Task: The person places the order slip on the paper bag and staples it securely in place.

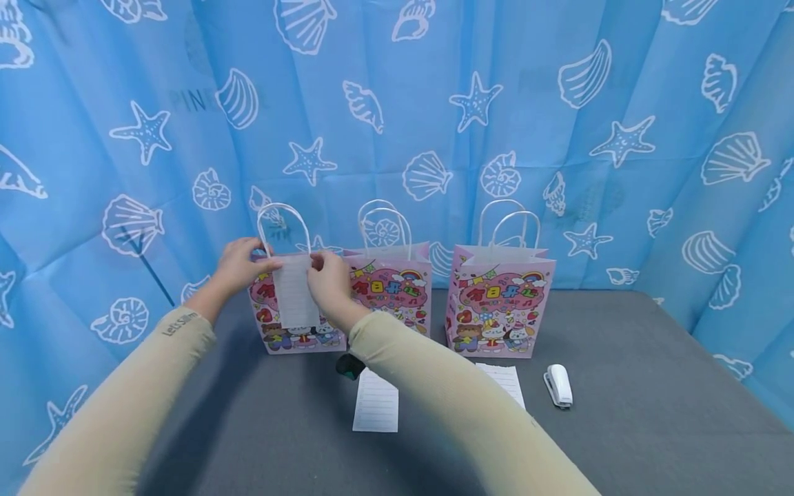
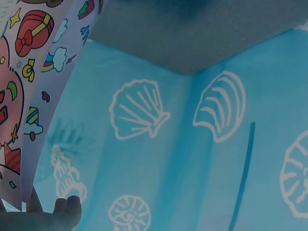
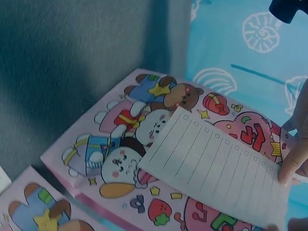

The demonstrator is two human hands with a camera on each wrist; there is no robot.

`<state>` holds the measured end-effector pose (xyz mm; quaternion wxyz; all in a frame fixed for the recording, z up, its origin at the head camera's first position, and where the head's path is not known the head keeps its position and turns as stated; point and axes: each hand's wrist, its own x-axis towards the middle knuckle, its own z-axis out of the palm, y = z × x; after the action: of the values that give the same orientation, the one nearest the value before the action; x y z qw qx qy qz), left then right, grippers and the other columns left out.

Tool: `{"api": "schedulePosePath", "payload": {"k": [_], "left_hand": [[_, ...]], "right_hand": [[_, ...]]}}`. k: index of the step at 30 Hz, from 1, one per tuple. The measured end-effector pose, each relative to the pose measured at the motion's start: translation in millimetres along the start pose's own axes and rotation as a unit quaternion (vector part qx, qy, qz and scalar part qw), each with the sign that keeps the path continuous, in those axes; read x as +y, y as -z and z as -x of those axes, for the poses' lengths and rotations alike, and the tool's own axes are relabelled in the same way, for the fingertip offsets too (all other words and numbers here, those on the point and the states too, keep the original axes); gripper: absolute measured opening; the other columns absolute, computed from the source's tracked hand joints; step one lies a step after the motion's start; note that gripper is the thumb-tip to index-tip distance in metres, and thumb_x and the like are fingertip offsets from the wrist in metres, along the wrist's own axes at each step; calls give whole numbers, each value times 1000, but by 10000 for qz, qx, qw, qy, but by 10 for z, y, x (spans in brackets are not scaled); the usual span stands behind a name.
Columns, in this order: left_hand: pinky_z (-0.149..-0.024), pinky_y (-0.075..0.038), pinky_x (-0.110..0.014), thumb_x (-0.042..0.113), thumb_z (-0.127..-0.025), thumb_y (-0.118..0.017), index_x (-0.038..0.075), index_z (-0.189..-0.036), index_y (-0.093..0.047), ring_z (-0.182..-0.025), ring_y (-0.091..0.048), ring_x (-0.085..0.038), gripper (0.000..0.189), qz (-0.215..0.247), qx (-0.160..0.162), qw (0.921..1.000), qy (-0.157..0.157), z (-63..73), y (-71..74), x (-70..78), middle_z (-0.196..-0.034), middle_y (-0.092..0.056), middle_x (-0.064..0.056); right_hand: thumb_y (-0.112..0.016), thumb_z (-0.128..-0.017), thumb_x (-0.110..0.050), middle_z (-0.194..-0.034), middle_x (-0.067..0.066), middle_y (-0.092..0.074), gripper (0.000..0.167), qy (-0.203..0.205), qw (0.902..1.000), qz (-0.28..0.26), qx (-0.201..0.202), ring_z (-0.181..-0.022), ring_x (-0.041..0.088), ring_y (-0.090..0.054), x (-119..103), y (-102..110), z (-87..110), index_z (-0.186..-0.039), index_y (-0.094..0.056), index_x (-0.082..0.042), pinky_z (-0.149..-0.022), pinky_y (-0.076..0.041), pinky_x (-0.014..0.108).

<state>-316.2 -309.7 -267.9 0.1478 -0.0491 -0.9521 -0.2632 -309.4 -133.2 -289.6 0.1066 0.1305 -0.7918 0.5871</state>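
Note:
A lined paper slip [image 1: 296, 296] with small checkboxes [image 3: 211, 166] lies against the front of the leftmost pink gift bag [image 1: 265, 317], at its top edge. My left hand [image 1: 240, 267] pinches the slip's upper left corner at the bag's rim, thumb in front. At the upper right corner, my right hand [image 1: 331, 286] pinches the same slip against the rim. The bag's white twisted handle [image 1: 282, 206] rises between both hands. In the left wrist view, fingers [image 2: 67, 211] show beside the bag's side panel [image 2: 50, 91]. Whatever lies behind the rim is hidden.
Two matching gift bags [image 1: 422, 275] [image 1: 501, 303] stand to the right. Lined slips [image 1: 375, 406] [image 1: 504, 380] lie before them, the right one partly under my forearm. A white stapler [image 1: 559, 386] rests on the grey table [image 1: 651, 386]. A blue shell-print curtain [image 1: 397, 138] hangs behind.

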Motion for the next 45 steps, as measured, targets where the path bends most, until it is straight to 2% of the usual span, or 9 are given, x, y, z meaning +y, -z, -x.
{"api": "schedulePosePath", "payload": {"k": [3, 5, 11, 21, 29, 33, 36, 40, 45], "left_hand": [[-103, -26, -60, 22, -94, -66, -5, -102, -56, -120, -37, -49, 30, 89, 83, 9999, 5, -6, -21, 2, -119, -51, -31], [-99, -34, -58, 21, -94, -67, -6, -102, -56, -115, -44, -47, 30, 228, 109, 9997, -6, -3, -32, 9, -116, -52, -30], [-86, -50, -52, 17, -96, -64, -7, -106, -55, -105, -60, -44, 28, 765, 24, 9970, 89, 23, -54, 16, -112, -58, -30], [-94, -45, -54, 25, -98, -61, -5, -109, -52, -117, -53, -47, 33, 941, -340, 9945, 306, 55, -37, 31, -123, -56, -32], [-73, -46, -39, 25, -96, -64, -3, -100, -55, -86, -56, -30, 30, 511, -146, 9981, 304, 30, -38, 38, -96, -60, -19], [-69, -44, -36, 25, -96, -64, -2, -97, -56, -80, -53, -26, 28, 395, -116, 9986, 342, 11, -41, 47, -91, -59, -17], [-69, -45, -37, 24, -97, -63, -3, -98, -57, -80, -53, -27, 28, 331, -131, 9986, 387, -1, -44, 47, -92, -59, -17], [-70, -45, -38, 23, -96, -64, -3, -97, -58, -80, -53, -27, 26, 276, -48, 9986, 446, -7, -55, 57, -91, -60, -18], [-69, -45, -39, 21, -95, -65, -2, -93, -58, -80, -53, -27, 24, 247, 121, 9979, 583, 24, -56, 89, -90, -59, -17]], "right_hand": [[-61, -92, 2, -121, 12, -62, 31, 702, 9967, 345, 201, -105, 23, -61, -40, 18, -40, -123, -63, 0, -85, -51, 29], [-62, -92, 0, -128, 11, -59, 35, 909, 9932, 693, 208, -107, 23, -60, -60, 28, -73, -127, -61, -2, -88, -51, 29], [-62, -95, -9, -121, 10, -66, 36, 486, 9907, 1270, -53, -101, 22, -66, -106, 22, -153, -131, -59, -7, -82, -54, 31], [-62, -91, 2, -89, 9, -66, 20, 224, 9971, 726, 85, -76, 17, -60, -92, 36, -197, -110, -66, -1, -64, -50, 23], [-63, -90, 3, -86, 8, -65, 17, 280, 9979, 561, 169, -74, 17, -59, -67, 22, -223, -105, -67, -1, -63, -49, 23], [-62, -91, 2, -87, 8, -66, 16, 331, 9975, 615, 133, -75, 17, -59, -58, 19, -237, -106, -67, -1, -63, -49, 23], [-61, -93, 0, -91, 10, -66, 22, 319, 9970, 697, -44, -73, 16, -61, -78, 43, -234, -115, -65, -1, -61, -49, 21], [-57, -94, 4, -108, 15, -65, 36, 373, 9974, 541, -294, -71, 18, -65, -150, 127, -232, -130, -57, 1, -57, -51, 20], [-54, -93, 8, -119, 19, -61, 42, 592, 9970, 154, -470, -71, 27, -68, -276, 300, -226, -134, -52, 2, -50, -49, 19]]}}
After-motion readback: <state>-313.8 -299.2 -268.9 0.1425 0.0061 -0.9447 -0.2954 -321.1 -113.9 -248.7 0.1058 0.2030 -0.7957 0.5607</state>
